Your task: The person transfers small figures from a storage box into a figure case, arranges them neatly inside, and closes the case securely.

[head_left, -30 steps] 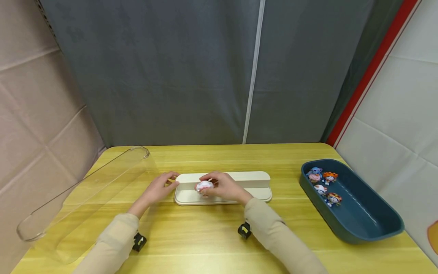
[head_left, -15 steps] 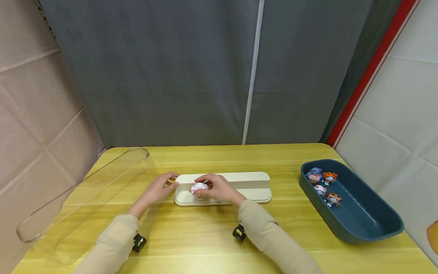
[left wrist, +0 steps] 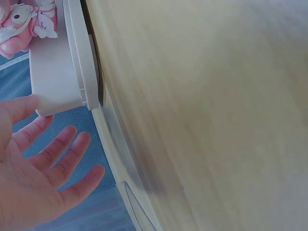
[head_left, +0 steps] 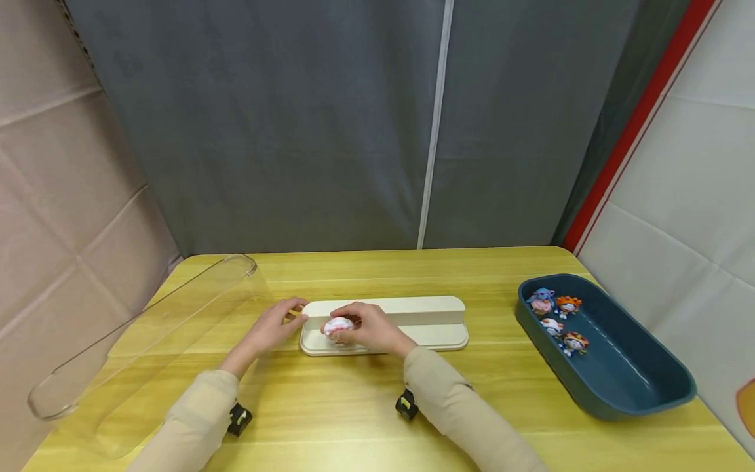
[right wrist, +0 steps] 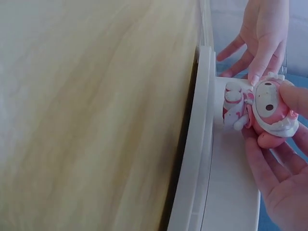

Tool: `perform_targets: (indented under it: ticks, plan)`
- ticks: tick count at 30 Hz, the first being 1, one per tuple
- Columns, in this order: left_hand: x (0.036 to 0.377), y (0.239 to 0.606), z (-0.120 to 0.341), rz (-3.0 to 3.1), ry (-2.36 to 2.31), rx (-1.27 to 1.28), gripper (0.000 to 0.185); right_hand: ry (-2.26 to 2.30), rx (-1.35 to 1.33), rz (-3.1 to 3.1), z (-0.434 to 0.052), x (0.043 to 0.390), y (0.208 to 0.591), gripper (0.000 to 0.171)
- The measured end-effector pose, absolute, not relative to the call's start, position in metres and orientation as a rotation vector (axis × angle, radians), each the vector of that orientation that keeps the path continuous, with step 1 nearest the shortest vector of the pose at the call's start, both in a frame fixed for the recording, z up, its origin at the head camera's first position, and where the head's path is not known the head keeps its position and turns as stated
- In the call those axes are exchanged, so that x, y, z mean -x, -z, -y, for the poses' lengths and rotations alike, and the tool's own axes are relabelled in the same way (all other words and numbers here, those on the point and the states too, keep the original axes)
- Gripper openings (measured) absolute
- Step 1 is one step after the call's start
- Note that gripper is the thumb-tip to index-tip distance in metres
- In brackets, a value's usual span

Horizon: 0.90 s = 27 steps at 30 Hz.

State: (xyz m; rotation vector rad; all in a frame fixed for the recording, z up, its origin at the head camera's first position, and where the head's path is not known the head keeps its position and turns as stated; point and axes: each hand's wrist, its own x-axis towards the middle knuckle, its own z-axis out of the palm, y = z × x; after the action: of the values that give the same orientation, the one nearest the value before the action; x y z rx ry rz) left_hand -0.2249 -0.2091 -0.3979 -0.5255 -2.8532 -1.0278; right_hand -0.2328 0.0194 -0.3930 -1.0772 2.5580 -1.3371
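Note:
A pink-and-white figurine (right wrist: 269,103) with a big round head is pinched between the thumb and fingers of my right hand (head_left: 371,326). It stands upright close over the lower step of a cream two-step display base (head_left: 433,333), left of its middle. My left hand (head_left: 277,329) is at the left end of that base, fingers spread and relaxed, thumb and index fingertips right at the corner. In the left wrist view the figurine (left wrist: 21,24) shows only in part, at the top left, above the end of the base (left wrist: 55,79).
A clear plastic cover (head_left: 159,334) lies slanted on the left of the wooden table (head_left: 318,419). At the right stands a dark blue bin (head_left: 625,354) with several small figurines (head_left: 565,331) at its far left. Grey curtain (head_left: 295,131) hangs behind.
My right hand has carried the figurine a short way left along the base, slowing in the last half second. The left hand has stayed at the base's left end.

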Motion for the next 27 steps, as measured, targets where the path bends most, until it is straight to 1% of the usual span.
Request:
perform_targets:
  ticks: [14, 22, 27]
  plan:
    - [0.225, 0.398, 0.21, 2.851, 1.024, 0.525, 0.031, 1.254, 1.25, -2.712, -0.012, 0.229, 0.399, 0.031]
    - [0.224, 0.398, 0.21, 2.848, 1.038, 0.528, 0.034, 1.172, 1.143, -2.817, -0.008, 0.226, 0.4, 0.03]
    - [0.224, 0.398, 0.21, 2.843, 1.032, 0.538, 0.033, 1.073, 1.171, -2.906, -0.008, 0.223, 0.397, 0.03]
